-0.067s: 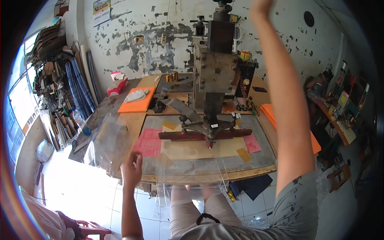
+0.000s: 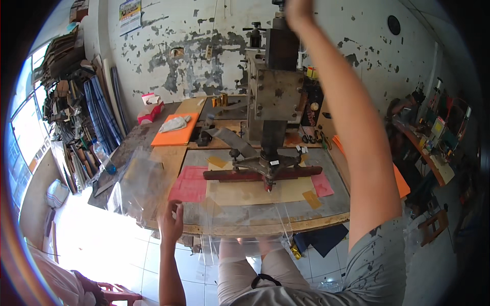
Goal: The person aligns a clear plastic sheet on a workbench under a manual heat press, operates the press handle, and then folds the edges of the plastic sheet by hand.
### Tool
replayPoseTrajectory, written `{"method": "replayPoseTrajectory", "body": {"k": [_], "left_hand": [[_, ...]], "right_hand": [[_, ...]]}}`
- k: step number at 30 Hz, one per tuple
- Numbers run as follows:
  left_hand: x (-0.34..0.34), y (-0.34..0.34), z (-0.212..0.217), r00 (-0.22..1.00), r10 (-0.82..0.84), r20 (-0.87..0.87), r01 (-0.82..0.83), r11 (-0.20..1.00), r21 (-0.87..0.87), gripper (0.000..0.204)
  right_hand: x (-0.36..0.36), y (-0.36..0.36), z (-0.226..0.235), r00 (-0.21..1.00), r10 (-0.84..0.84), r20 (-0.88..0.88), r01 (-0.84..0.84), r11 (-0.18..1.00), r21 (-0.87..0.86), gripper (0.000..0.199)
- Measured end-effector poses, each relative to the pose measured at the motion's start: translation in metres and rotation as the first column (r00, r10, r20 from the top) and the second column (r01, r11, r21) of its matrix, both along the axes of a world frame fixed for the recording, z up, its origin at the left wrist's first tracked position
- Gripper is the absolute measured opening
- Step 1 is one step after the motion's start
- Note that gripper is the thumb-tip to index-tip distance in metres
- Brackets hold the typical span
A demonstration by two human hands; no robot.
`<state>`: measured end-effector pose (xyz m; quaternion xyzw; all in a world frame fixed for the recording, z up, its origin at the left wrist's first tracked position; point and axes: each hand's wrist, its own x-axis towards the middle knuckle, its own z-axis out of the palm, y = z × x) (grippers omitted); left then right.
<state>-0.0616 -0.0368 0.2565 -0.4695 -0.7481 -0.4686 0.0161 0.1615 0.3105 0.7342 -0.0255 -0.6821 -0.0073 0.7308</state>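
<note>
My left hand (image 2: 171, 221) is at the table's front left edge, its fingers loosely bent and apart, with nothing visible in them. Just beyond it lies pink paper (image 2: 188, 184). Clear plastic sheet (image 2: 245, 220) lies under the press and hangs over the front edge, beside that hand. My right hand (image 2: 299, 14) is raised to the top of the upright metal press (image 2: 278, 92); the frame's upper edge cuts it off and its fingers are hidden. The press's dark red bar (image 2: 224, 175) sits low over a cream sheet (image 2: 240, 196) with brown tape at its corners.
More clear plastic (image 2: 135, 178) lies at the table's left. Behind it are an orange stack (image 2: 173, 133) with a grey cloth (image 2: 175, 124) and a pink box (image 2: 151, 109). Scissors (image 2: 309, 137) lie right of the press. Dark blue material (image 2: 321, 238) is below the front edge.
My right hand has swung left, closer to the press's top. My left hand has shifted slightly right. The press bar looks about the same height.
</note>
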Motion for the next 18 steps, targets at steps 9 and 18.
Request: {"method": "replayPoseTrajectory", "body": {"k": [9,18], "left_hand": [[-0.015,0.009,-0.069,0.961,0.118,-0.252,-0.100,0.992,0.084,0.024],[-0.015,0.014,-0.065,0.955,0.167,-0.246,-0.155,0.986,0.067,0.020]], "right_hand": [[0.083,0.004,0.011,0.996,-0.032,-0.086,0.039,0.996,0.075,0.077],[-0.025,0.005,-0.001,0.958,-0.259,0.121,0.247,0.963,0.106,0.085]]}}
